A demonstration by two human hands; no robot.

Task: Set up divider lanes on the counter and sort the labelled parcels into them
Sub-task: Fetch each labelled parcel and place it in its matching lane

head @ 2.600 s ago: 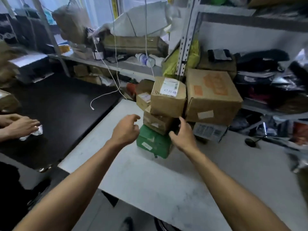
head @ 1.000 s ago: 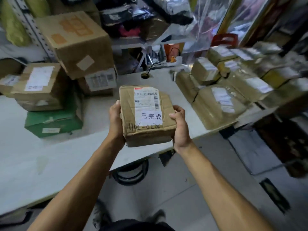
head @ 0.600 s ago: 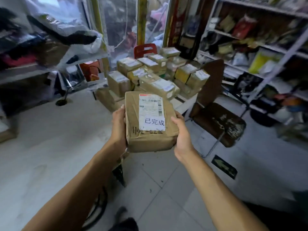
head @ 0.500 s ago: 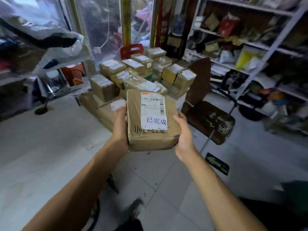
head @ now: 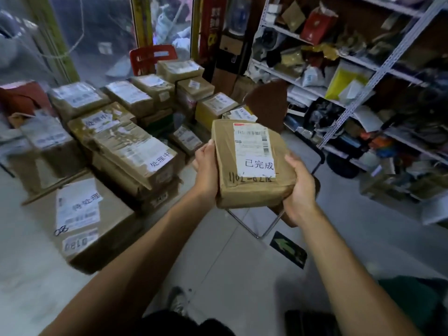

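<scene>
I hold a flat brown parcel (head: 252,187) with a white shipping label and a handwritten sticker, up in front of me over the floor. My left hand (head: 206,169) grips its left edge and my right hand (head: 299,187) grips its lower right corner. To the left, the white counter (head: 21,258) carries several labelled brown parcels: a long taped one (head: 128,151), a large box (head: 101,229) at the near edge, and smaller boxes (head: 128,95) stacked behind.
A brown chair (head: 266,103) with a metal frame stands just beyond the held parcel. Metal shelving (head: 358,76) full of bags and packets fills the right side. A red plastic stool (head: 151,57) stands behind the stacked parcels. Grey tiled floor (head: 242,263) lies below.
I lifted the parcel from the stack at the back shelf and turned right with it. The view has swung further, and the parcels on the counter's end are now closer on my left.
</scene>
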